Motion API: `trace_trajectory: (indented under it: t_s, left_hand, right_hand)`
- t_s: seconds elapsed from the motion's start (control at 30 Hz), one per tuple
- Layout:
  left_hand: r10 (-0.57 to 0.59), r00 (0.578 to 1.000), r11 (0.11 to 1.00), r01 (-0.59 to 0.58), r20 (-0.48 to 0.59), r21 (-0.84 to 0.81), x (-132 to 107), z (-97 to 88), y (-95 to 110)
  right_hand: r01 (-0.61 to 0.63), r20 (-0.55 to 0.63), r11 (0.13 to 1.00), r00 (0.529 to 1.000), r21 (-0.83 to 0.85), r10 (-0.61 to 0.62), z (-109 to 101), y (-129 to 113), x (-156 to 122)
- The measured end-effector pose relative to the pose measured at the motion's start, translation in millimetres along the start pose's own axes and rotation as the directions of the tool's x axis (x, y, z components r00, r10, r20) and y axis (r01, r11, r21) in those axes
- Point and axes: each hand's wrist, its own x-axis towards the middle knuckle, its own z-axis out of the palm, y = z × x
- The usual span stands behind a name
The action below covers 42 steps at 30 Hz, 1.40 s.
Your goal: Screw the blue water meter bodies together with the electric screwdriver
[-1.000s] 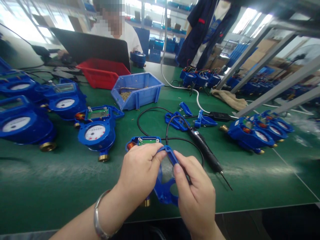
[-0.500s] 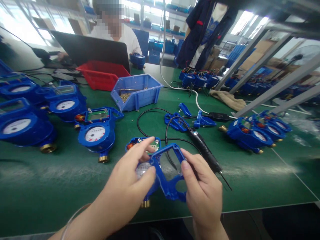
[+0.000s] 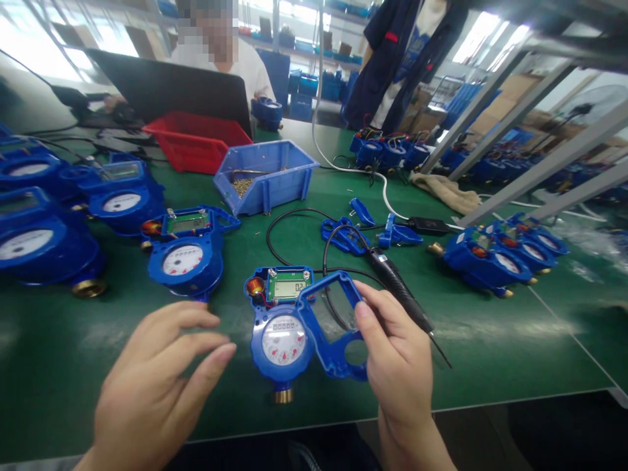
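Note:
In the head view, a blue water meter (image 3: 284, 340) lies on the green table before me, its circuit board and small display (image 3: 290, 288) exposed above the round dial. My right hand (image 3: 397, 347) pinches the right edge of a blue meter cover (image 3: 321, 350), a frame with a clear window and a round hole. The cover is tilted and overlaps the meter's right side in view; whether they touch I cannot tell. My left hand (image 3: 161, 373) is empty, fingers apart, left of this meter and just below a second uncovered water meter (image 3: 184, 261).
A black electric screwdriver (image 3: 400, 288) lies right of the cover, its cable looping behind. Loose blue parts (image 3: 343, 235) lie farther back. A blue bin (image 3: 269, 183) holds small brass-coloured pieces beside a red bin (image 3: 196, 144). More meters (image 3: 505, 258) stand right. A person sits behind a laptop (image 3: 171, 91).
My left hand has let go of the cover and moved left and down, uncovering the meter's display and dial. The right hand keeps the cover in nearly the same place.

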Motion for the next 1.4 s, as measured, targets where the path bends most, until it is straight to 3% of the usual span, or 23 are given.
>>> trace_trajectory:
  t_s: [0.1, 0.2, 0.33, 0.4, 0.47, 0.6, 0.63, 0.67, 0.77, 0.83, 0.9, 0.97, 1.03, 1.07, 1.13, 1.2, 1.23, 1.27, 1.3, 1.37, 1.4]
  left_hand:
    - [0.253, 0.967, 0.962, -0.255, -0.032, -0.098, 10, 3.9, 19]
    - [0.426, 0.905, 0.905, -0.425, 0.012, -0.034, 18, 16.6, 38]
    - [0.453, 0.878, 0.862, -0.475, 0.154, 0.174, 18, 33.2, 57]
    - [0.449, 0.881, 0.852, -0.473, 0.151, 0.225, 14, 39.2, 61]
    - [0.503, 0.858, 0.84, -0.514, 0.106, 0.174, 10, 45.3, 63]
    - [0.668, 0.729, 0.723, -0.683, -0.148, -0.099, 4, 54.0, 59]
    - [0.675, 0.713, 0.702, -0.7, -0.188, -0.135, 5, 53.5, 57]
    - [0.658, 0.729, 0.717, -0.683, -0.19, -0.138, 6, 51.9, 57]
    - [0.516, 0.855, 0.856, -0.516, -0.048, 0.019, 13, 44.4, 58]
    - [0.464, 0.886, 0.879, -0.462, 0.01, 0.121, 14, 43.8, 62]
    - [0.543, 0.838, 0.838, -0.537, -0.056, 0.099, 11, 49.4, 65]
    - [0.604, 0.772, 0.79, -0.613, -0.197, 0.022, 4, 56.7, 65]
    - [0.552, 0.761, 0.779, -0.617, -0.341, -0.115, 0, 58.2, 62]
    - [0.496, 0.786, 0.774, -0.593, -0.37, -0.222, 0, 55.3, 59]
    - [0.337, 0.888, 0.726, -0.457, -0.313, -0.514, 3, 42.4, 53]
    - [0.122, 0.99, 0.6, -0.134, -0.076, -0.789, 9, 25.9, 49]
    - [-0.014, 0.998, 0.49, 0.065, 0.067, -0.869, 13, 18.7, 49]
    - [-0.144, 0.968, 0.344, 0.244, 0.206, -0.907, 16, 13.4, 50]
    - [-0.242, 0.912, 0.186, 0.377, 0.33, -0.907, 18, 10.2, 51]
    - [-0.332, 0.804, -0.068, 0.5, 0.492, -0.863, 21, 9.8, 53]
    - [-0.333, 0.779, -0.125, 0.522, 0.532, -0.844, 21, 11.8, 53]
  right_hand:
    - [-0.014, 0.035, 1.0, 0.999, 0.026, 0.013, 3, -1, 0]
    - [-0.02, 0.076, 0.999, 0.997, 0.05, 0.016, 6, -3, -1]
    - [0.009, 0.065, 1.0, 0.998, 0.016, -0.01, 8, -4, -1]
    - [0.029, 0.046, 1.0, 0.999, -0.009, -0.029, 9, -5, -1]
    - [0.045, 0.028, 0.999, 0.999, -0.023, -0.044, 11, -7, -1]
    - [0.061, 0.027, 0.997, 0.998, -0.04, -0.06, 12, -13, -2]
    - [0.064, 0.036, 0.997, 0.997, -0.044, -0.062, 11, -14, -2]
    - [0.065, 0.042, 0.997, 0.997, -0.05, -0.063, 11, -15, -3]
    - [0.064, 0.035, 0.995, 0.997, -0.076, -0.062, 9, -18, -4]
    - [0.061, 0.042, 0.994, 0.997, -0.086, -0.058, 6, -22, -5]
    - [0.059, 0.085, 0.995, 0.995, -0.077, -0.053, 0, -26, -6]
    - [0.082, 0.183, 0.996, 0.98, -0.028, -0.076, -11, -30, -6]
    - [0.121, 0.3, 0.989, 0.943, 0.087, -0.142, -24, -30, -5]
    - [0.134, 0.349, 0.981, 0.92, 0.143, -0.177, -30, -27, -5]
    - [0.216, 0.378, 0.958, 0.884, 0.189, -0.274, -34, -19, -6]
    - [0.336, 0.342, 0.935, 0.87, 0.116, -0.355, -25, -9, -9]
    - [0.412, 0.324, 0.909, 0.852, 0.069, -0.411, -17, -4, -11]
    - [0.465, 0.309, 0.885, 0.839, 0.019, -0.447, -8, -1, -14]
    - [0.503, 0.296, 0.864, 0.828, -0.017, -0.476, 1, 1, -16]
    - [0.547, 0.29, 0.834, 0.81, -0.066, -0.509, 17, 3, -19]
    - [0.563, 0.285, 0.823, 0.804, -0.08, -0.522, 21, 3, -18]
